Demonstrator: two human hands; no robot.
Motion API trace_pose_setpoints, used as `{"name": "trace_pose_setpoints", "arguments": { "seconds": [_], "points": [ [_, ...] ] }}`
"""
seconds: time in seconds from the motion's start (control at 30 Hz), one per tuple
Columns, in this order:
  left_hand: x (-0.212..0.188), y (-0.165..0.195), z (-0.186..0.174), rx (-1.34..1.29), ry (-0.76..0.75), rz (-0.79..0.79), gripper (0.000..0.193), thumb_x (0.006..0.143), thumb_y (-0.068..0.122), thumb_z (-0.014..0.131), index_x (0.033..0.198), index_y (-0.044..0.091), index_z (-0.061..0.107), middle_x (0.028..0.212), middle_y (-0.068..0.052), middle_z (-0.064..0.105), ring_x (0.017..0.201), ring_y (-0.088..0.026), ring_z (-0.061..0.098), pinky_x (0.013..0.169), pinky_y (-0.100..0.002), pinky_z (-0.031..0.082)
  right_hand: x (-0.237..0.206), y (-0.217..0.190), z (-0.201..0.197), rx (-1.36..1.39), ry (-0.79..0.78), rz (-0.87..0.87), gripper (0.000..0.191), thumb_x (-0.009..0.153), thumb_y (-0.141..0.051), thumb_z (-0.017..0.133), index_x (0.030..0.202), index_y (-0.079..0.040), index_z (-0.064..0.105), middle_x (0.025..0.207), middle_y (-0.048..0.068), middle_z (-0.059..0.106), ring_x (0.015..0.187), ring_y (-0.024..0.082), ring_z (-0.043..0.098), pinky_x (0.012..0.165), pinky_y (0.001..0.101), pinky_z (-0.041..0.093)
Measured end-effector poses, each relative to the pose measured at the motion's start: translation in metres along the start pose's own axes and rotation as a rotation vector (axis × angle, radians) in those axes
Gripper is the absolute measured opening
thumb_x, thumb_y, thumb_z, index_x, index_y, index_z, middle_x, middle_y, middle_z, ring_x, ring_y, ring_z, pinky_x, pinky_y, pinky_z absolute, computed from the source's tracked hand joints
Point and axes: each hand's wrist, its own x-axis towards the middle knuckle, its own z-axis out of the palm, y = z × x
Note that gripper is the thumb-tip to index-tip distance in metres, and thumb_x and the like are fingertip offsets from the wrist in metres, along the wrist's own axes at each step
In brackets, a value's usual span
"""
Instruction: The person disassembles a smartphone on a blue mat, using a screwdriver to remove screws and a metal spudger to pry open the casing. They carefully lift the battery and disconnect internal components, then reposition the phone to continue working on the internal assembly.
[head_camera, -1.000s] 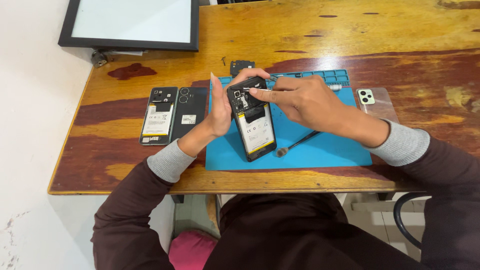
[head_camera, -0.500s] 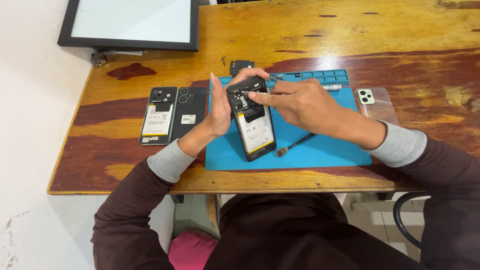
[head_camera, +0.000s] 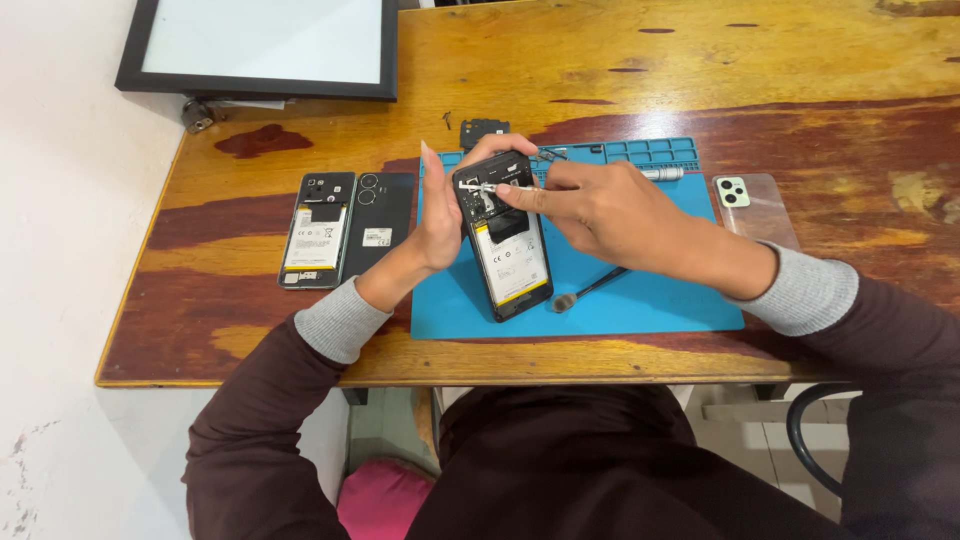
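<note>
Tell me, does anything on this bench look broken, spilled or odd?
The wooden table has dark red blotches, one like a spill near the framed panel. Two phones lie open, backs off: one in the left hand, another left of the blue mat.

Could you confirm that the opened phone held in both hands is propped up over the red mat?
Not quite: the mat is blue, not red. The head view shows the opened phone propped over it, left hand steadying it, right hand at its top.

Opened phone (head_camera: 505, 245) stands on mat (head_camera: 640, 300); another phone (head_camera: 317, 230) lies left.
</note>
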Motion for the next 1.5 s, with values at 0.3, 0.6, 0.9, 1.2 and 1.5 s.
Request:
{"name": "trace_pose_setpoints", "arguments": {
  "seconds": [0.3,0.6,0.9,1.2,1.5],
  "points": [
    [0.0,-0.005,0.0,-0.027,0.018,0.01,0.103,0.095,0.085,0.008,0.144,0.004,0.049,0.117,-0.007,0.062,0.109,-0.015,0.062,0.099,-0.03,0.053,0.0,-0.005,-0.004,0.05,-0.023,0.038,0.054,0.09,0.001,0.07,0.14,-0.019,0.066,0.083,0.009,0.061,0.06,0.024,0.06,0.051,0.0374,0.049],
    [-0.001,-0.006,0.002,-0.017,0.002,0.034,0.105,0.093,0.087,0.008,0.144,0.005,0.048,0.114,-0.009,0.064,0.11,-0.017,0.064,0.102,-0.032,0.054,-0.001,-0.014,-0.007,-0.075,-0.022,0.023,0.054,0.088,-0.003,0.069,0.14,-0.019,0.066,0.085,0.01,0.061,0.053,0.023,0.058,0.045,0.0354,0.048],
    [0.0,-0.006,0.004,-0.035,0.004,0.033,0.107,0.092,0.088,0.008,0.144,0.004,0.048,0.115,-0.01,0.064,0.111,-0.018,0.064,0.103,-0.034,0.054,-0.003,-0.024,-0.015,-0.244,-0.045,0.02,0.059,0.086,-0.006,0.068,0.142,-0.026,0.065,0.083,0.007,0.058,0.046,0.019,0.054,0.041,0.0332,0.043],
    [0.0,-0.004,0.005,-0.03,0.006,0.013,0.106,0.092,0.087,0.006,0.145,0.005,0.048,0.118,-0.008,0.064,0.113,-0.017,0.063,0.104,-0.033,0.053,-0.003,-0.021,-0.013,-0.295,-0.012,-0.001,0.057,0.089,-0.006,0.068,0.141,-0.028,0.066,0.086,0.004,0.058,0.05,0.017,0.056,0.04,0.0316,0.041],
    [0.0,-0.006,0.005,-0.044,-0.001,0.024,0.106,0.093,0.086,0.005,0.144,0.004,0.048,0.12,-0.009,0.065,0.114,-0.018,0.064,0.104,-0.034,0.054,-0.002,-0.017,-0.018,-0.341,-0.04,-0.039,0.057,0.087,-0.006,0.069,0.139,-0.029,0.068,0.085,0.001,0.06,0.051,0.014,0.058,0.037,0.03,0.037]
  ]
}}
